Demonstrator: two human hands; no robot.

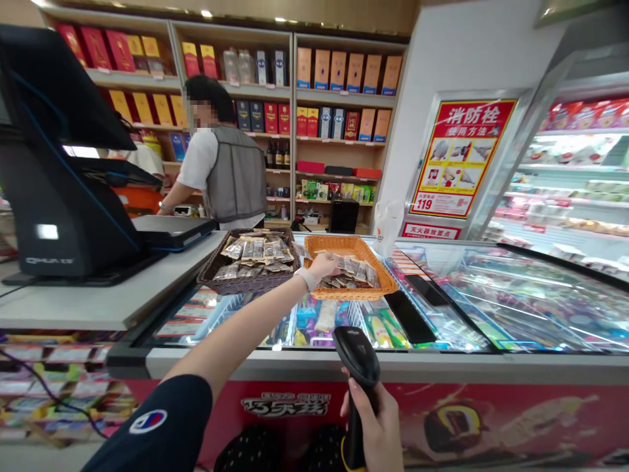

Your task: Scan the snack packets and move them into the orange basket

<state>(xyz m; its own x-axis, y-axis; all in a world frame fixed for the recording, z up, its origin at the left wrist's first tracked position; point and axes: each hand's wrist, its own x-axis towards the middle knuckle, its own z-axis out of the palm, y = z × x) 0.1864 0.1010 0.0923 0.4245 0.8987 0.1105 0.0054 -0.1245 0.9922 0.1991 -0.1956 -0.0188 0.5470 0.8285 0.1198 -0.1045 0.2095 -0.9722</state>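
My left hand reaches into an orange woven basket, over the small clear-and-brown packets lying in it. Its fingers are bent together against the packets; whether one is pinched between them is hidden. A pale band circles that wrist. Nearer to me, my right hand is wrapped round the handle of a black barcode scanner, which is held upright with its head on top. To the left of the orange basket stands a dark brown woven basket, heaped with similar packets.
Both baskets rest on a glass-topped chest freezer. Two black phones lie on the glass to the right, and a white plastic bag stands behind. A checkout terminal occupies the left counter. Beyond it is a person in a grey vest.
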